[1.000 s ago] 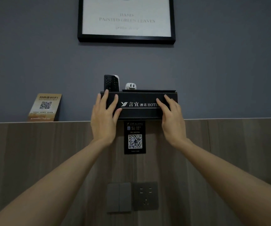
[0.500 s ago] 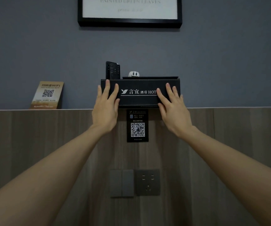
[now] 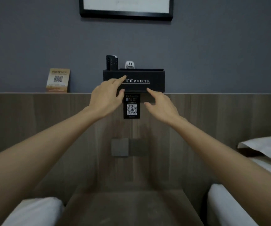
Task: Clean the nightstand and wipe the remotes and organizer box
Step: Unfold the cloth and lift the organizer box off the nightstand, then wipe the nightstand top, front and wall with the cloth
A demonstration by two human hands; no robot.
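A black organizer box (image 3: 156, 79) with white HOTEL lettering stands on the ledge atop the wooden wall panel. Black remotes (image 3: 111, 62) stick up from its left end, and a small white plug-like item (image 3: 129, 64) shows behind its rim. My left hand (image 3: 106, 98) hovers in front of the box's lower left, fingers extended, index tip over the lettering. My right hand (image 3: 161, 103) is lower, under the box's right half, fingers relaxed and holding nothing. The nightstand top (image 3: 128, 207) lies below, between two beds.
A tan WiFi card (image 3: 58, 79) leans on the ledge at left. A black QR sign (image 3: 132, 106) hangs under the box. Wall switches (image 3: 120, 147) sit lower on the panel. White bedding (image 3: 33, 211) flanks the nightstand, with a pillow (image 3: 265, 149) at right. A framed picture (image 3: 125, 7) hangs above.
Both hands have come off the front of the organizer box and drawn back and down toward me. The view has tilted down, showing the nightstand and beds.
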